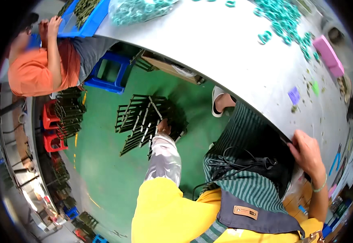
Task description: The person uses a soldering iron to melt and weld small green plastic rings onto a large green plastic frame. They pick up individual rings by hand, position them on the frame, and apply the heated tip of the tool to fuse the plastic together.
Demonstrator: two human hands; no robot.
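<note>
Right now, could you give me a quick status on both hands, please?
Left hand down on dark rack pile on green floor. Right hand gripping table edge. Nothing in the way.

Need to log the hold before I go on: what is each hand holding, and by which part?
Left hand reaches into the dark frame pile on the floor; its grip cannot be told. Right hand grips the table edge.

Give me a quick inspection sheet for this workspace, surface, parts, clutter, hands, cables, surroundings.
Surface: grey table, scattered bits.
Job's things: dark comb-like racks piled on green floor.
Clutter: teal rings, pink block, purple tag.
Hands: left hand reaches into racks, grip unclear; right hand grips table edge.
Cables: black cord across striped apron.
Surroundings: another person, blue stool, red stools.
</note>
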